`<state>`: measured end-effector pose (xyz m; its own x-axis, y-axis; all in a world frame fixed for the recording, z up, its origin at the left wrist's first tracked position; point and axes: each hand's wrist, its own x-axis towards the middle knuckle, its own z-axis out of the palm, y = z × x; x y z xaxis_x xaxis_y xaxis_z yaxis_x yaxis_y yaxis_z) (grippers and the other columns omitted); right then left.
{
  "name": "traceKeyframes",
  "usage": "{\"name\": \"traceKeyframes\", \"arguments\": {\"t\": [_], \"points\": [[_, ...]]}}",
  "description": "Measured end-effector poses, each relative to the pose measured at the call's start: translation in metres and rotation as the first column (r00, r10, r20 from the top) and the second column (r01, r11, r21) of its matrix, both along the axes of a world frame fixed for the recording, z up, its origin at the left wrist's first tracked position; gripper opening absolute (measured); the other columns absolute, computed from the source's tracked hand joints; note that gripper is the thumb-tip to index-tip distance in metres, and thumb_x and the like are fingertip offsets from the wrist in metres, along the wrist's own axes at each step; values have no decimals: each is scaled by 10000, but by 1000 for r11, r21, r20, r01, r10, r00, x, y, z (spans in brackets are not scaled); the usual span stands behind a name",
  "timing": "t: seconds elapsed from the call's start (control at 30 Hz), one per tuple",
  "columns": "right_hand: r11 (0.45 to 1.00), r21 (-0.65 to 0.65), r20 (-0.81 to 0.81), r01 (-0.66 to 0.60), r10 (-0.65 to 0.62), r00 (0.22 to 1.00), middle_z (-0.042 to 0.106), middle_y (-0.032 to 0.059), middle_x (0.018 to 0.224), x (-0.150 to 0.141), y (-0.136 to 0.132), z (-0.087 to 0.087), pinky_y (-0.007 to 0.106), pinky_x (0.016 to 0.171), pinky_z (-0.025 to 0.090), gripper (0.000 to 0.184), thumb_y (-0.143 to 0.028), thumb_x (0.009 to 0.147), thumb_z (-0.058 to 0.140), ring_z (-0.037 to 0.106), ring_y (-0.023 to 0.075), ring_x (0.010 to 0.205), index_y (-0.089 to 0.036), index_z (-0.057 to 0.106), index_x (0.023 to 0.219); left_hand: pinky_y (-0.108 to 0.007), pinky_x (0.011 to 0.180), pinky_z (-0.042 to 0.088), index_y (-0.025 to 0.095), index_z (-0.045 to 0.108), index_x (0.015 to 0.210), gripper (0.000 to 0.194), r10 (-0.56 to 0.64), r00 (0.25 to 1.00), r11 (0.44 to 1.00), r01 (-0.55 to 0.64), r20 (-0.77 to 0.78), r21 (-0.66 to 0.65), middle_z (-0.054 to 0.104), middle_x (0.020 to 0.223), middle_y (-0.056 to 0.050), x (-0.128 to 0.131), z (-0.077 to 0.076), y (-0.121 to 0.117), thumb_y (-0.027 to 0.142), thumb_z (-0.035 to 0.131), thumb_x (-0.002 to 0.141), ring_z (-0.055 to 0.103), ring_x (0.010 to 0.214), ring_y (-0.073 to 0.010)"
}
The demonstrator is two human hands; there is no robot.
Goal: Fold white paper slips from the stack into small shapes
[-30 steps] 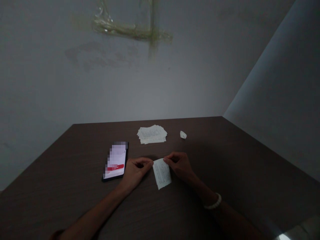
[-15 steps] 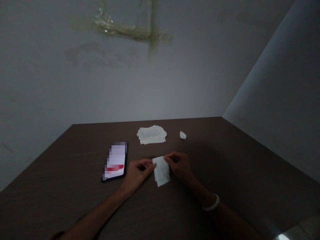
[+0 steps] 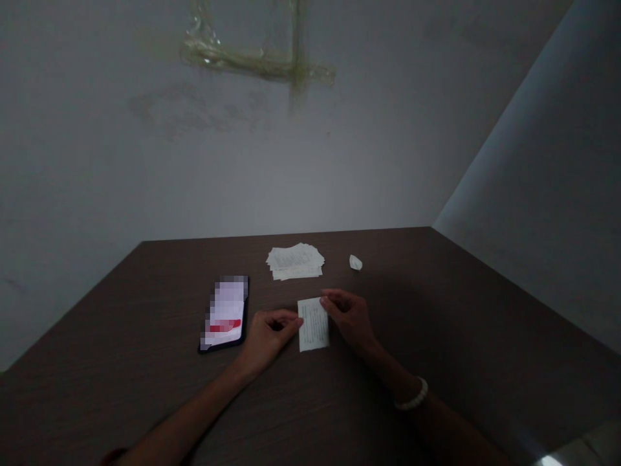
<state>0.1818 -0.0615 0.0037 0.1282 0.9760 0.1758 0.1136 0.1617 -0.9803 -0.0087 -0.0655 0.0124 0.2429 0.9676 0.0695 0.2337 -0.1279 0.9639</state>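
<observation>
A small sheet of white paper [image 3: 313, 329] covered in lines of writing is held between my two hands above the dark tabletop. My left hand [image 3: 269, 333] pinches its left edge, thumb on the near face. At the upper right corner, my right hand [image 3: 348, 317] has thumb and fingers closed on the paper; a pale beaded bracelet circles that wrist. Beyond the hands lies an untidy pile of papers [image 3: 295, 260], also marked with writing. To its right sits a small crumpled scrap of paper [image 3: 356, 262].
A smartphone [image 3: 226, 314] with a lit, blurred screen lies left of my left hand. The brown wooden table [image 3: 272, 414] meets a grey wall [image 3: 310, 175] at its far edge. Yellowed tape [image 3: 252, 65] sticks to that wall. Another wall rises on the right.
The paper between my hands has turned to sit straighter and shifted slightly away from me. My left thumb has come over its face. Pile, scrap and phone have stayed in place.
</observation>
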Motion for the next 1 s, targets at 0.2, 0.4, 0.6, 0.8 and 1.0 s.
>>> {"name": "traceKeyframes", "arguments": {"t": [0.2, 0.4, 0.6, 0.8, 1.0], "points": [[959, -131, 54, -252, 261, 964, 660, 4, 637, 5, -2, 10, 225, 523, 416, 281, -402, 757, 654, 554, 119, 542, -137, 731, 816, -255, 560, 490, 168, 746, 757, 221, 148, 988, 989, -149, 44, 15, 737, 712, -41, -4, 2, 3, 381, 699, 721, 648, 615, -185], [927, -142, 101, -348, 363, 926, 642, -13, 614, 7, -5, 12, 211, 497, 387, 276, -415, 772, 646, 549, 121, 535, -153, 732, 760, -264, 543, 495, 168, 747, 755, 245, 218, 975, 974, -221, 51, 48, 735, 700, -47, -4, 0, 6, 405, 713, 706, 655, 626, -202], [912, -139, 128, -386, 403, 906, 688, 0, 686, 9, -4, 9, 212, 494, 382, 275, -411, 783, 640, 572, 132, 551, -161, 747, 826, -265, 545, 494, 167, 746, 773, 239, 241, 969, 968, -244, 63, 55, 731, 699, -47, -4, -2, 7, 391, 718, 696, 645, 615, -192], [923, -162, 127, -350, 371, 920, 702, 12, 726, 8, -4, 9, 206, 478, 361, 285, -400, 785, 633, 523, 105, 500, -147, 746, 849, -244, 510, 454, 161, 742, 801, 266, 226, 973, 974, -227, 49, 14, 713, 673, -36, -3, 2, 4, 408, 711, 707, 614, 575, -172], [951, -137, 69, -276, 287, 956, 687, 4, 666, 7, 0, 3, 202, 457, 340, 294, -415, 779, 633, 478, 91, 464, -146, 739, 832, -217, 481, 384, 150, 732, 749, 277, 89, 995, 996, -88, 37, -27, 665, 604, -19, -2, -2, 3, 423, 686, 736, 538, 510, -131]]}}
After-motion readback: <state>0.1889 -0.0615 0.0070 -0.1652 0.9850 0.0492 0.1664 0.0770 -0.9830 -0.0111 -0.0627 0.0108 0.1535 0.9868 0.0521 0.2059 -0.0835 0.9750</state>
